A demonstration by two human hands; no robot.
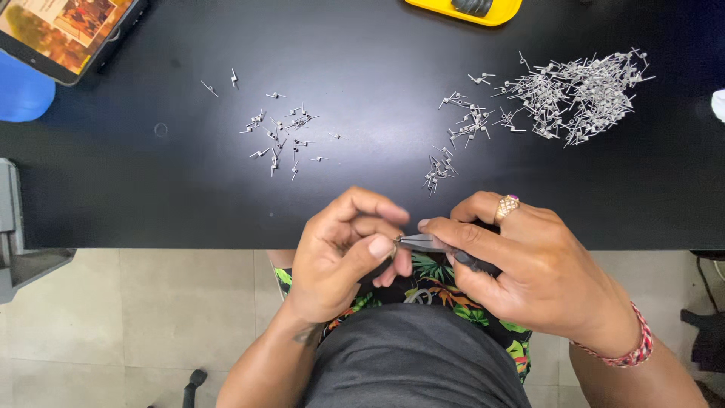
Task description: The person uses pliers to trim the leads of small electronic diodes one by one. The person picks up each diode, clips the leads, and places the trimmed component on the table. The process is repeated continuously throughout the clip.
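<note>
The right hand (pixel 529 264) grips small pliers (pixel 434 243), whose tip meets the left hand (pixel 343 253). The left hand's thumb and fingers pinch something tiny at that tip, too small to make out. Both hands hover at the near edge of the black table (pixel 151 189). Beyond the left hand lies a sparse scatter of small wire pieces (pixel 281 136); beyond the right hand, a dense pile of wire pieces (pixel 578 94).

Bare black table (pixel 113 189) ahead of my hands; small wire pile (pixel 281 136) left, strewn bits (pixel 453 143) centre-right, dense heap (pixel 581 94) far right; open lane between.
</note>
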